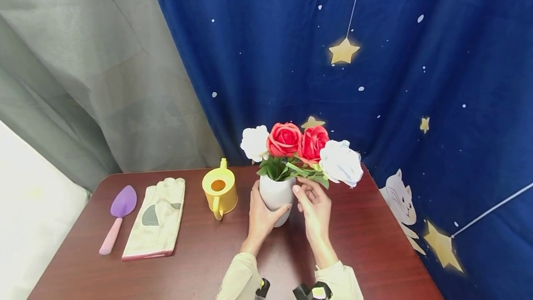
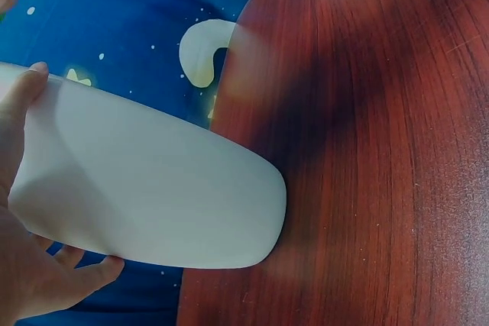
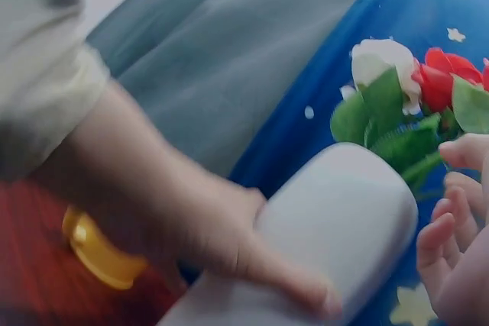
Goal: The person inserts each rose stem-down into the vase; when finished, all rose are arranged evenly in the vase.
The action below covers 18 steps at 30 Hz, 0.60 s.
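Note:
A white vase holds two red roses, a white flower on the left and a larger white flower leaning right. Green leaves spread over its rim. My left hand grips the vase from the left, thumb across the front. In the left wrist view, the smooth side of the vase shows between thumb and fingers. My right hand is beside the rim on the right, its loosely bent fingers just under the leaves, with nothing seen held in them.
A yellow watering can stands left of the vase. Farther left lie folded cream gloves and a trowel with a purple blade and pink handle. A blue star-patterned curtain hangs behind the brown table.

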Motion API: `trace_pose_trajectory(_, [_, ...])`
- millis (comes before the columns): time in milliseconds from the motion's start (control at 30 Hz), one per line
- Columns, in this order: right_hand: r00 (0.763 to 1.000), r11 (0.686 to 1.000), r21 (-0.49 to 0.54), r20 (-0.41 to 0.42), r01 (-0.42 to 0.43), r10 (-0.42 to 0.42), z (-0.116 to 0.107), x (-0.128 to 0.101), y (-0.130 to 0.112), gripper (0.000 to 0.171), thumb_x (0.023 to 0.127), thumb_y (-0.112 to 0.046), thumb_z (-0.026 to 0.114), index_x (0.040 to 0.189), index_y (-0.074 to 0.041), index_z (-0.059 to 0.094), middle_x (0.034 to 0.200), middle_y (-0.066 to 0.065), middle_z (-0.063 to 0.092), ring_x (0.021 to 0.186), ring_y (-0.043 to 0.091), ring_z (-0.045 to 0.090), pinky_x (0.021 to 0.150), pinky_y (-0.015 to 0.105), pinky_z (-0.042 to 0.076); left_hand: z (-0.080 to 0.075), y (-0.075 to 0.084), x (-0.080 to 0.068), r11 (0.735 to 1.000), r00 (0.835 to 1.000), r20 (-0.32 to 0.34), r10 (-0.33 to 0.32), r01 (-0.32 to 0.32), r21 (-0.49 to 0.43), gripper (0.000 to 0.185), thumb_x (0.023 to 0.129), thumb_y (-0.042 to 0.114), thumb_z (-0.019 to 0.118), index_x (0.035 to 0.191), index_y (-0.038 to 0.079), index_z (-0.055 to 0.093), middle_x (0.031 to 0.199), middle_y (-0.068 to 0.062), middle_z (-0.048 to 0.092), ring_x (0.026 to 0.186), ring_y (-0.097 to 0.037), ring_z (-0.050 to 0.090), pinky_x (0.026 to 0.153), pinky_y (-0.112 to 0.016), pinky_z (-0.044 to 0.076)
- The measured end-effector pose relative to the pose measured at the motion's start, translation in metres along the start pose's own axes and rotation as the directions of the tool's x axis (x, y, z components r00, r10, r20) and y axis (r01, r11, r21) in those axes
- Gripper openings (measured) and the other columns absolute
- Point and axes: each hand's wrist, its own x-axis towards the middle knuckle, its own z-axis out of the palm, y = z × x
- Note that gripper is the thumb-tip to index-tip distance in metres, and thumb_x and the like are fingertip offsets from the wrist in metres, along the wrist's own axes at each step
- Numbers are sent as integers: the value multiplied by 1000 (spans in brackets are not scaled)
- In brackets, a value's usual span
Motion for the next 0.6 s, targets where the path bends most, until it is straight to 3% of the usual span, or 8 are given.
trace_pose_trajectory(133, [997, 992, 123, -73, 38, -29, 18, 10, 1, 20, 80, 1, 70, 92, 13, 61, 67, 1, 57, 51, 9, 42, 44, 18, 32, 0, -1, 0, 1000, 1000, 0, 4, -4, 4, 105, 58, 45, 85, 140, 11, 28, 124, -7, 43, 108, -21, 46, 88, -41, 41])
trace_pose_trajectory(200, [992, 992, 105, -110, 75, -63, 25, 12, 1, 15, 78, 3, 71, 87, 13, 64, 62, 0, 57, 48, 7, 41, 43, 18, 31, 1, -1, 0, 1000, 1000, -6, 7, -7, 10, 104, 59, 44, 85, 139, 11, 28, 124, -8, 44, 108, -22, 46, 87, -41, 41])
trace_pose_trajectory(300, [989, 991, -81, -93, 105, -112, 32, 9, -7, 10, 77, 3, 71, 80, 11, 66, 57, -1, 53, 46, 5, 40, 43, 17, 32, 0, -2, 0, 1000, 1000, -15, 6, -5, 24, 104, 59, 42, 85, 139, 10, 28, 124, -9, 44, 107, -23, 47, 86, -42, 42])
trace_pose_trajectory(400, [992, 957, -269, -32, 111, -124, 32, 3, -15, 13, 77, 1, 72, 76, 11, 63, 56, 2, 49, 47, 5, 42, 43, 17, 35, 0, -1, 0, 1000, 1000, -7, 1, 0, 28, 104, 59, 41, 85, 140, 9, 28, 125, -9, 43, 107, -24, 47, 85, -43, 42])
trace_pose_trajectory(467, [996, 955, -286, -8, 80, -86, 26, -3, -15, 15, 78, 0, 72, 82, 11, 61, 60, 4, 50, 49, 5, 43, 43, 17, 35, 0, 0, -1, 1000, 1000, -1, 1, -1, 21, 104, 59, 42, 85, 140, 9, 28, 125, -9, 43, 107, -24, 47, 85, -43, 42])
trace_pose_trajectory(600, [999, 986, -165, -19, 35, -38, -1, -16, 0, 30, 80, 3, 69, 106, 12, 57, 76, 5, 52, 56, 6, 49, 43, 17, 35, 2, 2, -2, 1000, 1000, 11, 5, -5, -18, 104, 59, 42, 85, 140, 12, 28, 126, -8, 43, 108, -22, 46, 88, -42, 40])
